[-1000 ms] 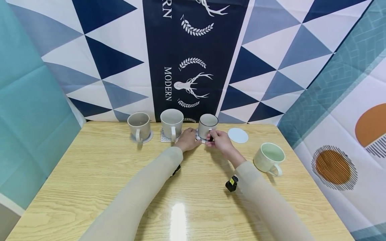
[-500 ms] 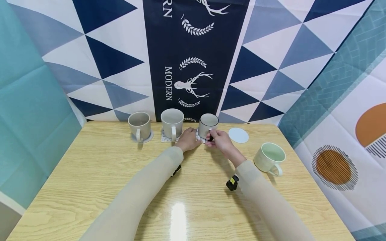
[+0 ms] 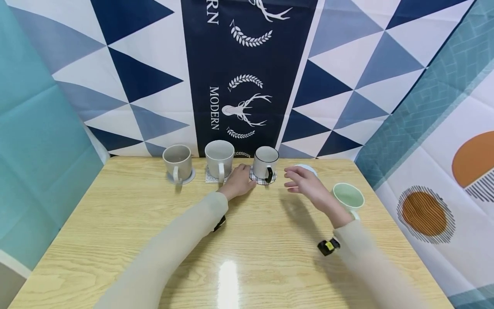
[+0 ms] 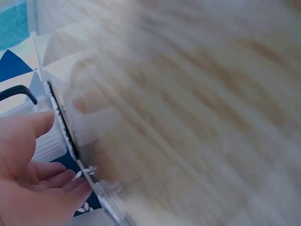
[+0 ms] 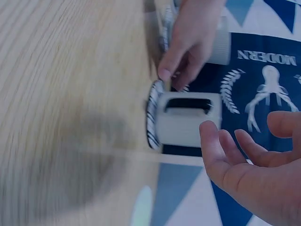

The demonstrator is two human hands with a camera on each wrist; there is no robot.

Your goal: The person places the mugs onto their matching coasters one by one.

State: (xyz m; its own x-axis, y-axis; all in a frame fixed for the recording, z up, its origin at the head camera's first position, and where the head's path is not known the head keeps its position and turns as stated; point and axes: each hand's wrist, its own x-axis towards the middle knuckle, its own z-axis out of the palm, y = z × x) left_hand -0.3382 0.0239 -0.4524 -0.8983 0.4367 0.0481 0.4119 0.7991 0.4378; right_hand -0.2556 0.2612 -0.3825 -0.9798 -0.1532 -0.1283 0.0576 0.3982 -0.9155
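Observation:
A whitish mug with a black rim and black handle stands on a round checked coaster at the back of the table. My left hand rests just left of it, thumb tip right at the coaster's edge, fingers relaxed. To the right of the mug, my right hand hovers over the table, holding nothing. In the right wrist view its fingers are loosely bent and apart from the mug. The left wrist view shows my left hand with thumb and fingers spread apart.
Left of my left hand, a large white mug stands on a speckled square coaster; a grey mug stands on a round grey coaster. A pale blue coaster and a green mug are partly behind my right arm.
My right hand has let go of the black-rimmed mug's handle and moved right, toward the pale blue coaster. The mug stays on its coaster. My left hand has hardly moved.

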